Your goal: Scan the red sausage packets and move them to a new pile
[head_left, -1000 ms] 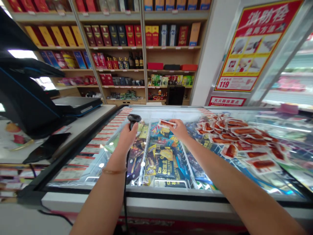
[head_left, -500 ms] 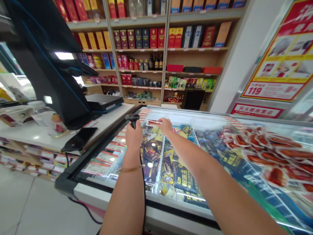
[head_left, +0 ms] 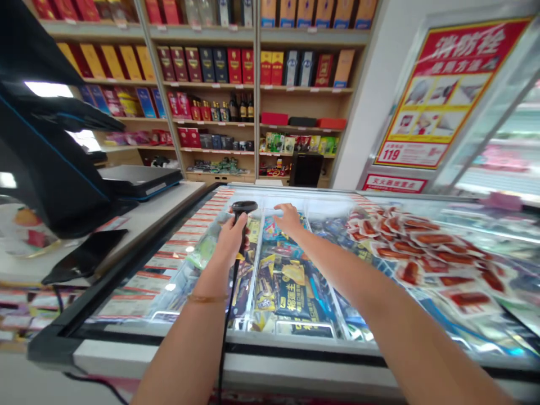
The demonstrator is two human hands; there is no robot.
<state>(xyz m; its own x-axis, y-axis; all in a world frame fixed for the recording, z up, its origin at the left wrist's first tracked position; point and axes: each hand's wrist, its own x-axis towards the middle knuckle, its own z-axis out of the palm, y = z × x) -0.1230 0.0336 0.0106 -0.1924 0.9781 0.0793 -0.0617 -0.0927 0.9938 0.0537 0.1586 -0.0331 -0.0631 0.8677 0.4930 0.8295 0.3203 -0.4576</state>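
Note:
My left hand [head_left: 231, 235] is wrapped round the handle of a black barcode scanner [head_left: 244, 207], its head pointing away from me. The scanner's cord [head_left: 229, 315] hangs down along my forearm. To the right, my right hand [head_left: 290, 220] hovers over the glass-topped chest freezer [head_left: 236, 343] with fingers stretched out and apart, and nothing shows in it. Colourful ice-cream packets [head_left: 291, 289] lie in wire baskets beneath both hands. Vacuum-packed sausages [head_left: 428, 239] are piled on the right side of the freezer.
Striped price labels [head_left: 169, 261] line the freezer's left side. On the left counter stand a black checkout terminal [head_left: 46, 152] and a flat scale [head_left: 141, 179], with a dark phone-like device [head_left: 86, 253] near the edge. Shelves [head_left: 202, 126] of boxes and bottles face me.
The view has turned right. My right hand held a thin red-and-white packet before; now its fingers are spread and that packet is out of them. The scanner has come closer to my right hand.

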